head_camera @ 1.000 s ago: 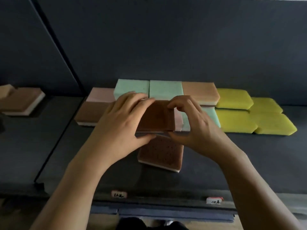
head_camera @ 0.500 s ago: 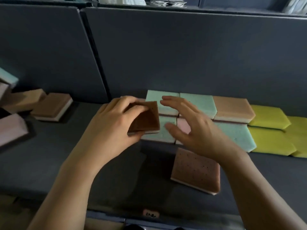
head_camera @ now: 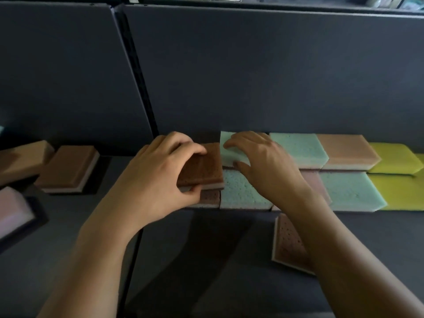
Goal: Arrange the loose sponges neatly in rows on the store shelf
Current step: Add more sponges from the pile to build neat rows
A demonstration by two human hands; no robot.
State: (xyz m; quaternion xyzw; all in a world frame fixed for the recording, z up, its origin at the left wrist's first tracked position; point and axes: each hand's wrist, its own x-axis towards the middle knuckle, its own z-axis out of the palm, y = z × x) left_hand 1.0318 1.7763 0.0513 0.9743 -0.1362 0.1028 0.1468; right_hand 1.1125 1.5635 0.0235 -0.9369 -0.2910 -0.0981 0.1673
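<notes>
The right forearm hides much of a loose brown speckled sponge (head_camera: 289, 245) lying askew at the dark shelf (head_camera: 206, 260) front. The left hand (head_camera: 156, 180) pinches a brown white-backed sponge (head_camera: 202, 167) flat, atop the row's left end. The right hand (head_camera: 263, 166) rests spread on a mint-green sponge (head_camera: 229, 145).

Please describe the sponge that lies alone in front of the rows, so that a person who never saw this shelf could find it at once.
On the dark shelf, find the two rows of coloured sponges against the back panel. Nearer the front edge, apart from those rows, one brown speckled sponge lies flat, partly hidden under the right forearm. Unlike its neighbours, it sits askew and touches no other sponge.
</notes>
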